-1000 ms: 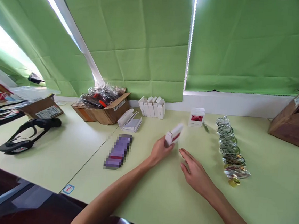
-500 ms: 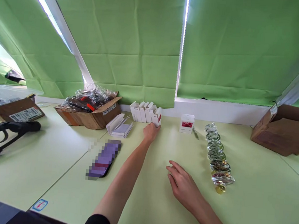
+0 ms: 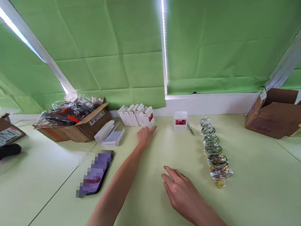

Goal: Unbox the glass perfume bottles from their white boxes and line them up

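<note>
Cardboard box (image 3: 80,126) with wrapped items stands left of the row of small white boxes (image 3: 133,115). Just in front of this row the left hand (image 3: 144,136) lies with loose, open fingers. Its fingertips are at the rightmost box (image 3: 149,117), which has red print, and do not clasp it. Right of the row, nearer the person, the right hand (image 3: 182,193) rests flat and empty on the table (image 3: 266,179). Further right lies a line of glass jars (image 3: 213,150).
</note>
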Available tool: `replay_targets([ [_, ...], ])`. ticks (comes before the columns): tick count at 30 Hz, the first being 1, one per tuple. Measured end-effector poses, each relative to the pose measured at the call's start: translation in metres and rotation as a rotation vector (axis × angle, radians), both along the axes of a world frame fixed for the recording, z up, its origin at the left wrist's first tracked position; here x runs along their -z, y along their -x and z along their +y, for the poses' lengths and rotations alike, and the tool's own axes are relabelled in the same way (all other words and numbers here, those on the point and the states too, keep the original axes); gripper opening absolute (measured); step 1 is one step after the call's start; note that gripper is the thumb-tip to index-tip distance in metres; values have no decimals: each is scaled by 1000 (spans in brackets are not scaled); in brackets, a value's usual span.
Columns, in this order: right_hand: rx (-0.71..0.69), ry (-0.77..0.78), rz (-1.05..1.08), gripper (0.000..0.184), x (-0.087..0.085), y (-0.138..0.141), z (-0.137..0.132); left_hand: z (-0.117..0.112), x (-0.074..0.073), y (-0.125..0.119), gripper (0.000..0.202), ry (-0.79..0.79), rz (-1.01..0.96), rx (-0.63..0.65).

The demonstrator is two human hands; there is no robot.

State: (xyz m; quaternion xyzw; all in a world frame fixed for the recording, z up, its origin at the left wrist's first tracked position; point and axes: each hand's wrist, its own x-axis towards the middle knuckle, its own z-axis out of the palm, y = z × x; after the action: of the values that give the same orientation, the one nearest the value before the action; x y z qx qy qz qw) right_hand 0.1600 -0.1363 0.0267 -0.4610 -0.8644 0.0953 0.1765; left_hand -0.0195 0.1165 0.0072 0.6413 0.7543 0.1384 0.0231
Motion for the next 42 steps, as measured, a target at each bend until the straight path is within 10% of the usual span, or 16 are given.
replay_targets([
  [5,-5,-21,-9,33,-5,-1,-2,-23,-7,-31,44,-117,-1,307],
  [11,27,-11,-10,32,-6,-4,1,-20,-30,-87,69,-412,-14,661],
  [18,47,-40,-1,27,-4,-5,2,-13,-24,-112,45,-385,-43,723],
  [29,85,-104,78,28,-10,-16,6,-42,-30,-88,29,-355,-126,849],
  [37,312,-337,308,40,-15,-27,13,-129,-45,-45,20,-240,-515,888],
  [42,311,-190,434,44,-10,-23,12,-176,-45,-26,29,-17,-822,702],
])
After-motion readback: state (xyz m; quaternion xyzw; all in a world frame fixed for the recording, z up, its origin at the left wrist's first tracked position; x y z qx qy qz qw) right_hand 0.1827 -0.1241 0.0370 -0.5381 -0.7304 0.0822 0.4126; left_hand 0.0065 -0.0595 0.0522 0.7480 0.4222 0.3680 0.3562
